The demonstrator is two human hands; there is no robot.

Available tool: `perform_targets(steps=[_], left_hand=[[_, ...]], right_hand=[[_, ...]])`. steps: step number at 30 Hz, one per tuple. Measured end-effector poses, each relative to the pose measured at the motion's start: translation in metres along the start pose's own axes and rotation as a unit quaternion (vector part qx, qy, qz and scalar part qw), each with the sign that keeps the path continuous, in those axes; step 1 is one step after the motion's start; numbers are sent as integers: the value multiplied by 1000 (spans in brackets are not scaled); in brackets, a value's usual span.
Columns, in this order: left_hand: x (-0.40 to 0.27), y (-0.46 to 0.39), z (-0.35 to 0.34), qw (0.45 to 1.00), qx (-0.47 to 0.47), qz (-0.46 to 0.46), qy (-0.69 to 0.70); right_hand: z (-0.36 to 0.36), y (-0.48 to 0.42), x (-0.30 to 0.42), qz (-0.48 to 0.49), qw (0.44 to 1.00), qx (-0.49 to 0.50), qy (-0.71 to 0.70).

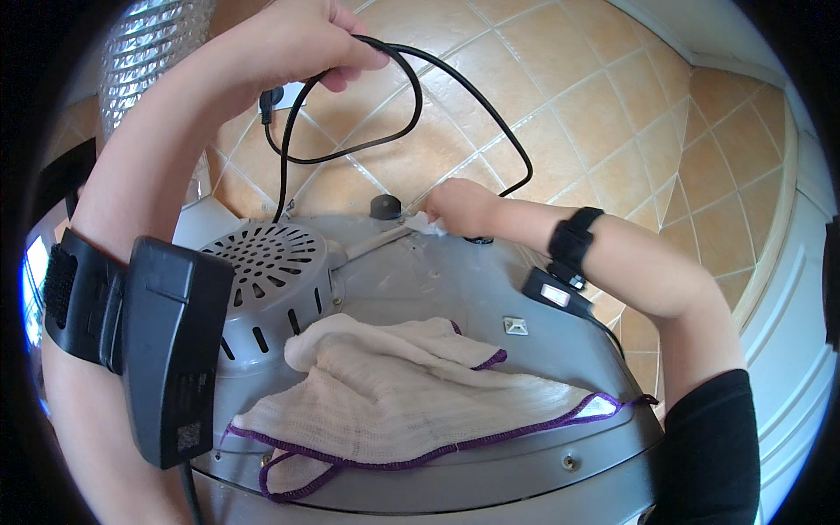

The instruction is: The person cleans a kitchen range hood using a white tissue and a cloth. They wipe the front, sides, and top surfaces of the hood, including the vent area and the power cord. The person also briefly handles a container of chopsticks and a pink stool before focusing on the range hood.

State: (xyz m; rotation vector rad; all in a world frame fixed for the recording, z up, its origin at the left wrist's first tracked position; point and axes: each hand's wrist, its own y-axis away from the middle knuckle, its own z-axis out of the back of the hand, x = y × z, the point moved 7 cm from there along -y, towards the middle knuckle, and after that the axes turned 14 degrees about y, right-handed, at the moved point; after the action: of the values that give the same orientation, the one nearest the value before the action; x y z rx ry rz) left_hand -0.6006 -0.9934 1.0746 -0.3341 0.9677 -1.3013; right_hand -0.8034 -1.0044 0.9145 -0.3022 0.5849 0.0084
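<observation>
Near the top, my left hand (pixel 321 46) is closed on a looped black power cable (pixel 485 98), raised above a grey metal appliance housing (pixel 558 367). The cable runs down behind a round slotted motor cover (pixel 269 262); its plug (pixel 268 102) hangs left of the loop, below my hand. My right hand (pixel 462 207) presses a small white wipe or tissue (pixel 426 224) against the far edge of the housing, beside a black round knob-like part (pixel 385 207). A white cloth with purple edging (pixel 407 394) lies crumpled on the near part of the housing, touched by neither hand.
A silver flexible duct (pixel 151 59) stands at the upper left. Beige tiles (pixel 558 46) cover the wall beyond the housing. A pale grooved panel (pixel 800 341) is at the right. A small square metal fitting (pixel 516 326) sits on the housing.
</observation>
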Motion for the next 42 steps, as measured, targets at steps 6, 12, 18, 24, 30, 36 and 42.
perform_targets(steps=[6,12,18,24,30,36,42], left_hand=[[-7,3,6,999,-15,-10,-49],[-4,-3,-2,1000,2,-30,4],[1,3,-13,1000,21,5,7],[17,-3,-45,997,56,16,44],[36,20,-109,975,182,6,-128],[12,40,-87,963,268,31,-1],[-69,115,-59,949,314,-22,-24]], right_hand=[[70,80,47,35,962,86,-255],[55,156,3,-1,906,21,-422],[52,160,2,-79,918,42,-387],[93,225,30,-81,880,34,-467],[81,202,23,-89,906,-22,-413],[97,215,41,-66,864,16,-499],[90,198,28,-120,925,-7,-360]])
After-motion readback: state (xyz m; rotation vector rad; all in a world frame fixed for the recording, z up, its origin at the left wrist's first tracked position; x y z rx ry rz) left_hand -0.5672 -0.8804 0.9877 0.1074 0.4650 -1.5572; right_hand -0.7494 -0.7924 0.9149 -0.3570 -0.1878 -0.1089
